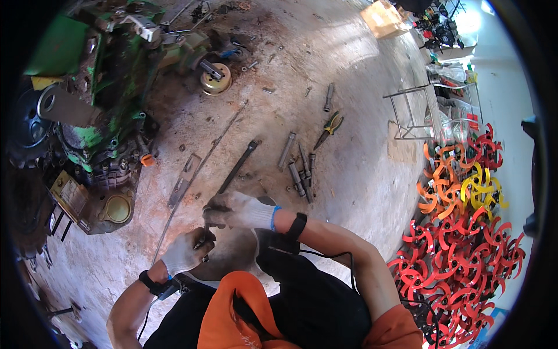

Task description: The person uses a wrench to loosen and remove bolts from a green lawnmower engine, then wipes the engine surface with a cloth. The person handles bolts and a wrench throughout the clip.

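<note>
Orange shirt (221,317) is cropped; hands (181,251) (243,210) half-hide a metal piece (206,231).

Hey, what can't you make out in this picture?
In the head view:
Dark bar: near end hidden behind the right hand.
What the left hand holds: mostly covered by that hand.
Green machine: left side lost in the dark rim.
Black things, top right: too small.

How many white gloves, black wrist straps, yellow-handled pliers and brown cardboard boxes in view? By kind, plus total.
White gloves: 2
Black wrist straps: 2
Yellow-handled pliers: 1
Brown cardboard box: 1
Total: 6
</note>
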The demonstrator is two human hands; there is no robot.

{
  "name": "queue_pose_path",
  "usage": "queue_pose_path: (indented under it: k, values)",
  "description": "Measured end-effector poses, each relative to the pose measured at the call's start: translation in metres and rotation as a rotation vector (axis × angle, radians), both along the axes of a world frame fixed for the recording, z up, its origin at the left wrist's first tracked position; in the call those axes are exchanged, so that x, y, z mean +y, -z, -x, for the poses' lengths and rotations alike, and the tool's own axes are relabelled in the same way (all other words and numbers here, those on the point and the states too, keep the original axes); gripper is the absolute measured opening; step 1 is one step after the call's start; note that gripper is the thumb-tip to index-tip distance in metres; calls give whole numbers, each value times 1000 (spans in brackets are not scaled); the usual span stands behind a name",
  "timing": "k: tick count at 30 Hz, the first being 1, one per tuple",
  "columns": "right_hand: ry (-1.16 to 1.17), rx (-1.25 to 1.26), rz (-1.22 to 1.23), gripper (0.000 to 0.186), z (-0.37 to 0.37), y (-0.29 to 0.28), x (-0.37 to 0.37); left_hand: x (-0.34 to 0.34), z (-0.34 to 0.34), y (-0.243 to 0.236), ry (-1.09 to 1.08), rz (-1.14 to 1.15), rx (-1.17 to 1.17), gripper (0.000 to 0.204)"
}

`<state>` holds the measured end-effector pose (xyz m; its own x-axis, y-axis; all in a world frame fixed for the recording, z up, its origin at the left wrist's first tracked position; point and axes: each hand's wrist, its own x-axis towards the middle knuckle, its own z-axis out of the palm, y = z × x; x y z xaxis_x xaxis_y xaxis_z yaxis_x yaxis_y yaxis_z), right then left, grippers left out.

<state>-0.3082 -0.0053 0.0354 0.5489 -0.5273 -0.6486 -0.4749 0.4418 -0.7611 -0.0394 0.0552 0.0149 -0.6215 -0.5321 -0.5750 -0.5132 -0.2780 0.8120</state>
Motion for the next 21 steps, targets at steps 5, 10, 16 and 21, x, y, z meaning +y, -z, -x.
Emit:
queue_pose_path:
  k: [5,10,16,21]
  values:
    - [0,58,102,50,-20,13,-1,3,-9,-3,-142,-371,210,48]
    - [59,-128,-97,36,-49,9,-46,3,-18,-18,-356,-527,426,51]
    - [192,-249,142,36,-78,1,-79,-13,-21,-53,-626,-348,450,41]
    - [310,-291,254,33,-89,12,-100,-47,-33,-72,-630,-175,235,34]
